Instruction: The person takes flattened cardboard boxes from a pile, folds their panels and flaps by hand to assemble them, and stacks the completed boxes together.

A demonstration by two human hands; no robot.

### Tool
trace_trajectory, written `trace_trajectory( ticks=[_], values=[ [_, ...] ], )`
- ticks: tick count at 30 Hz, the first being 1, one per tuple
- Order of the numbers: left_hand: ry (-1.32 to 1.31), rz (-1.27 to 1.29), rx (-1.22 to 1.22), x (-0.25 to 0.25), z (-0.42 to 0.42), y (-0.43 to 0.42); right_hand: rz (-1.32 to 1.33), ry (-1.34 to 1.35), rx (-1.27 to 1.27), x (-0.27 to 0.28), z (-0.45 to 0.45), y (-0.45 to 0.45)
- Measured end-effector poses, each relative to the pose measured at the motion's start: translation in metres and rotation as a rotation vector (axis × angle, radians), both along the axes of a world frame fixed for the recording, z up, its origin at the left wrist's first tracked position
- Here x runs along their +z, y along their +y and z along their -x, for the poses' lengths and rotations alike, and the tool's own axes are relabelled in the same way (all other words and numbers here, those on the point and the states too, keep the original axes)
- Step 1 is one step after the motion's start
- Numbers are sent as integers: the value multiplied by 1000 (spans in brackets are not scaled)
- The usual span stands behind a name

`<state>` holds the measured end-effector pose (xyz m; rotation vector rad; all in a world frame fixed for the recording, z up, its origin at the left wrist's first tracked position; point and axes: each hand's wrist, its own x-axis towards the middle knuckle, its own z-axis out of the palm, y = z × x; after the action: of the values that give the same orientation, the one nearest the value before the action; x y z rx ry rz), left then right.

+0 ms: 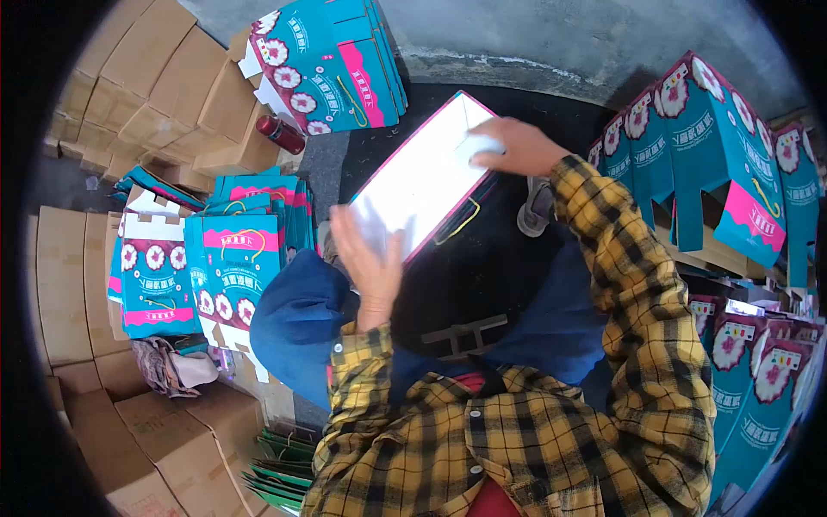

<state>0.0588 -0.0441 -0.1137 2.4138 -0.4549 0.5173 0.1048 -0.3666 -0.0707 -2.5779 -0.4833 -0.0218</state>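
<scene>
A carton point(413, 185) with a bright white inside and pink edges lies tilted between my knees, its open side facing me. A yellow cord handle point(458, 222) shows along its right side. My left hand point(369, 258) is at the near end of the carton, fingers stretched out and thumb apart, touching its edge. At the far end, my right hand point(517, 148) has bent fingers over the white inside near the end flap. Glare hides the exact contact of those fingertips.
Flattened teal cartons point(332, 69) are stacked ahead, with more flat cartons point(228, 258) at left. Assembled teal cartons point(724, 155) stand in rows at right. A red bottle point(280, 133) stands near brown boxes point(155, 69). Green folded items point(280, 470) lie at lower left.
</scene>
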Motion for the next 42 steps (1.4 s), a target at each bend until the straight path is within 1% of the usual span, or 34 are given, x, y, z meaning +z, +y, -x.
trace_trajectory(
  ticks=[1,2,3,4,5,6,7,8,9,11,12,13,15,16,17,18,19,20,21,22,23,24,25,26,27,29,30,31,33,36,37,39,41,42],
  values=[
    [12,126,87,-12,-8,12,-47,-25,-164,1,-4,-7],
    [134,271,172,-14,-12,19,-44,-27,-159,-8,-14,-18],
    [261,525,200,-21,-18,24,-113,-65,-254,-26,-25,-33],
    [365,638,196,-39,-27,37,-184,-101,-352,-39,-31,-41],
    [468,750,189,-41,-32,42,-184,-97,-353,-38,-32,-39],
    [472,749,187,-43,-31,46,-433,111,-404,-38,-33,-38],
    [595,920,221,-26,-26,42,-681,323,-453,-40,-34,-40],
    [720,1090,255,-16,-22,40,-637,492,-487,-45,-39,-43],
    [740,1122,274,-31,-27,52,-635,495,-499,-49,-37,-48],
    [796,1081,433,-40,-28,68,-787,723,-688,-49,-32,-55],
    [865,1130,381,-47,-29,82,-747,827,-613,-48,-26,-61],
    [867,1256,436,-41,-27,66,-736,1000,-575,-53,-22,-66],
    [1181,1188,297,-111,-29,95,-923,980,-464,-114,-18,-67],
    [1199,1153,371,-107,-15,76,-933,1041,-430,-122,-17,-69],
    [1302,1197,151,-50,9,48,-944,1106,-391,-104,-12,-56],
    [1483,1142,205,-60,1,52,-972,1145,-543,-85,-2,-44],
    [1661,1081,265,-69,-7,55,-967,1147,-539,-84,-4,-45],
    [1734,1248,213,-67,-6,55,-1026,1108,-457,-88,-8,-47],
    [1728,1254,216,-70,-8,58,-1086,1063,-374,-92,-11,-49],
    [1577,1234,203,-77,-11,62,-1044,991,-376,-69,-9,-45],
    [1427,1211,191,-57,-13,54,-1042,994,-370,-63,-10,-46],
    [1049,903,223,-37,-10,48,-1064,956,-304,-57,-10,-48],
    [771,784,280,-107,-22,74,-1083,918,-233,-51,-11,-49],
    [690,848,247,-76,-19,66,-1061,834,-215,-42,-9,-52],
    [604,910,214,-44,-17,56,-1008,806,-305,-45,-10,-60],
    [591,1148,317,-37,-18,57,-964,721,-380,-12,0,-43],
    [690,1232,258,-42,-20,69,-970,731,-374,-12,1,-44],
    [721,1209,316,-36,-16,63,-969,729,-366,-22,-3,-49],
    [826,1162,272,-39,-6,59,-1031,928,-404,-52,-9,-62],
    [940,1077,362,-86,8,67,-1011,892,-467,-72,-2,-49],
    [950,1076,357,-92,10,69,-1034,856,-475,-78,0,-46],
    [1033,940,258,-104,11,75,-1087,890,-423,-82,5,-51],
    [1096,917,274,-81,7,66,-862,1090,-345,-95,-2,-60],
    [1150,898,299,-72,6,62,-771,1077,-482,-100,-1,-60]
  ],
)
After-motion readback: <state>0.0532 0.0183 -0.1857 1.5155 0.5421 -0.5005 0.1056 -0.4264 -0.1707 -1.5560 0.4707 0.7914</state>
